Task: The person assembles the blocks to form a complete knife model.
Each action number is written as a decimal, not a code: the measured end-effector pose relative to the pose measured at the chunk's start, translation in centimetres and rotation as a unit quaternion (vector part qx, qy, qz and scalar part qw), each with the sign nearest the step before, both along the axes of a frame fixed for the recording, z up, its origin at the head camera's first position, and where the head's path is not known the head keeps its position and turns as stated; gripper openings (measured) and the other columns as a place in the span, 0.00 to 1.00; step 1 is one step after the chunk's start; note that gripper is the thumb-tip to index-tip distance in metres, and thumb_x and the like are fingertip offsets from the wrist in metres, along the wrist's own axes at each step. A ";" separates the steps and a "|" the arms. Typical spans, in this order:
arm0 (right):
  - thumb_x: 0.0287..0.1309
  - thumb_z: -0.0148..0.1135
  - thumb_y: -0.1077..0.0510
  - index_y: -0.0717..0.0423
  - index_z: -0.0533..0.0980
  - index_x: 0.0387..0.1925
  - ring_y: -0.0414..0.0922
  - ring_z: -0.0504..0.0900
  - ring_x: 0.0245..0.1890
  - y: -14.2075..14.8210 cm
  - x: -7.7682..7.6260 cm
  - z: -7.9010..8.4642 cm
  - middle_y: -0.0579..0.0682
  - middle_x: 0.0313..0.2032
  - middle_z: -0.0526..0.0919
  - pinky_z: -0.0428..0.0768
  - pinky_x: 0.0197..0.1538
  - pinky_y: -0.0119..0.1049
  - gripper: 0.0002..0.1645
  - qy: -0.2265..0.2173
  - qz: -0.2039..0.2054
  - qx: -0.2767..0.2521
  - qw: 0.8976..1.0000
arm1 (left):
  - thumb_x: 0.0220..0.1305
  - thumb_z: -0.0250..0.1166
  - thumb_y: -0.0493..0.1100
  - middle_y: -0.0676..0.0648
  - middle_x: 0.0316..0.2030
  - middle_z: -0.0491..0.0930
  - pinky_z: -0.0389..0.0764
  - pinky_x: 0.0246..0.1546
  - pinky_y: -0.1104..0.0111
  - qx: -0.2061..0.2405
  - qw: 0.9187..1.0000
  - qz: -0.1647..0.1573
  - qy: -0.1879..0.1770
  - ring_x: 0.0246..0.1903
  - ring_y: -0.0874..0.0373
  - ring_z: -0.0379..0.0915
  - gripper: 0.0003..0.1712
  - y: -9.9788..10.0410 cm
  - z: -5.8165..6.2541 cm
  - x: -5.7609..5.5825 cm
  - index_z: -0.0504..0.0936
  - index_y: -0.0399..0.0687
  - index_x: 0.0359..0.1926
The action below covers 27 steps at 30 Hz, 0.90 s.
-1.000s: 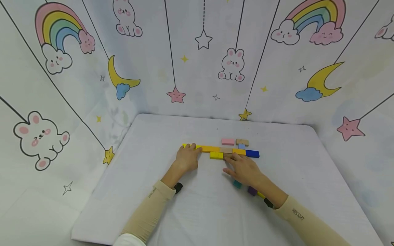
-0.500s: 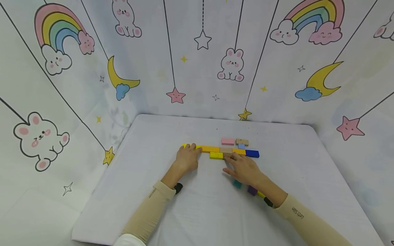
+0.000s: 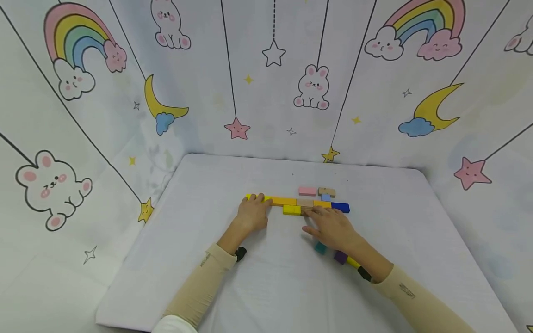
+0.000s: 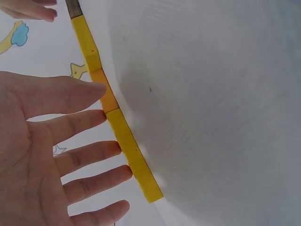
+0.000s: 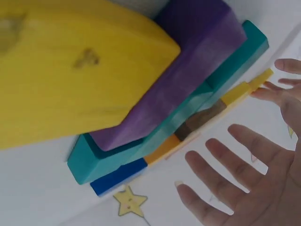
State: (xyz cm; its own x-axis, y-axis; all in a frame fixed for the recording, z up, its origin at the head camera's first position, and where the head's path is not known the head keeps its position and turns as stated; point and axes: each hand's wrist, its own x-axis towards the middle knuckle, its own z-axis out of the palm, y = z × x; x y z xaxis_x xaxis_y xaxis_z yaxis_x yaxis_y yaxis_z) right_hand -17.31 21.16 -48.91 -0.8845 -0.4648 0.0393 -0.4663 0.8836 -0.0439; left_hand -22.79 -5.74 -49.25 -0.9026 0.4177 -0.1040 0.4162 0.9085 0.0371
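Wooden blocks lie end to end in a row across the white table in the head view. My left hand (image 3: 252,216) rests straight fingers and thumb against the yellow block (image 4: 134,155) and orange block (image 4: 109,94) at the row's left part. With fingers spread, my right hand (image 3: 333,229) touches around the brown block (image 3: 305,211), which sits in front of the row beside a short yellow block (image 3: 291,210). Its fingers partly cover an orange block (image 3: 322,204). A tan block (image 3: 305,202) lies mid-row; a dark blue block (image 3: 341,207) ends it on the right.
Behind the row lie a pink block (image 3: 307,191), a light blue block (image 3: 325,197) and a knotted tan block (image 3: 326,191). Nearer me, under the right forearm, are a teal block (image 3: 320,248), a purple block (image 3: 340,257) and a yellow block (image 3: 352,262). A patterned cloth (image 3: 266,101) hangs behind.
My right wrist and forearm have shifted very slightly to the right, with the fingers still at the brown block. The left hand and the blocks stay as they were.
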 end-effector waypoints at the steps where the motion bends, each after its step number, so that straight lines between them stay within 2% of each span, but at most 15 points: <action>1: 0.70 0.62 0.34 0.51 0.73 0.73 0.61 0.78 0.64 0.1 0.2 0.2 0.58 0.67 0.77 0.74 0.66 0.63 0.39 0.003 0.000 -0.002 1.000 | 0.71 0.63 0.44 0.43 0.69 0.71 0.69 0.69 0.46 0.002 1.000 0.000 0.000 0.67 0.44 0.67 0.31 0.0 0.0 0.0 0.73 0.55 0.75; 5: 0.70 0.63 0.35 0.51 0.76 0.70 0.60 0.78 0.64 0.8 1.1 0.9 0.59 0.66 0.79 0.75 0.66 0.63 0.36 0.013 0.004 -0.009 1.000 | 0.71 0.62 0.43 0.42 0.70 0.70 0.69 0.69 0.47 0.009 1.000 -0.002 -0.002 0.69 0.44 0.65 0.31 0.2 0.1 0.1 0.73 0.53 0.74; 9: 0.71 0.60 0.34 0.52 0.79 0.66 0.60 0.78 0.65 1.5 2.1 1.3 0.58 0.66 0.79 0.75 0.65 0.64 0.35 0.001 -0.004 -0.007 1.000 | 0.71 0.62 0.43 0.42 0.71 0.69 0.69 0.69 0.47 0.009 1.000 -0.005 -0.001 0.71 0.45 0.63 0.31 0.3 -0.1 0.0 0.73 0.52 0.75; 12: 0.71 0.60 0.33 0.52 0.80 0.66 0.59 0.77 0.66 2.0 2.7 1.3 0.58 0.66 0.78 0.74 0.66 0.64 0.35 -0.011 -0.006 -0.013 1.000 | 0.71 0.62 0.43 0.42 0.71 0.69 0.72 0.67 0.50 0.013 1.000 -0.010 0.001 0.70 0.46 0.65 0.31 0.3 -0.3 0.0 0.73 0.49 0.74; 16: 0.70 0.62 0.35 0.50 0.82 0.63 0.58 0.79 0.65 2.6 3.6 1.1 0.56 0.65 0.80 0.75 0.66 0.62 0.32 -0.005 0.010 -0.032 0.999 | 0.70 0.63 0.43 0.43 0.70 0.69 0.75 0.65 0.52 0.021 1.000 -0.021 0.005 0.69 0.47 0.66 0.32 0.4 -0.4 -0.1 0.72 0.44 0.73; 23: 0.69 0.66 0.37 0.49 0.85 0.58 0.56 0.82 0.61 3.3 5.1 0.9 0.53 0.62 0.82 0.79 0.63 0.58 0.27 -0.003 0.013 -0.059 0.998 | 0.73 0.61 0.44 0.42 0.72 0.67 0.72 0.69 0.54 0.015 0.999 -0.039 -0.001 0.72 0.48 0.65 0.31 0.6 -0.7 -0.1 0.70 0.39 0.73; 27: 0.67 0.68 0.40 0.51 0.86 0.54 0.55 0.84 0.58 3.4 5.7 0.9 0.52 0.59 0.84 0.83 0.59 0.56 0.24 -0.005 0.026 -0.076 0.997 | 0.73 0.62 0.43 0.42 0.70 0.69 0.74 0.68 0.55 0.019 0.999 -0.041 0.002 0.70 0.48 0.67 0.30 0.6 -0.7 -0.2 0.72 0.43 0.73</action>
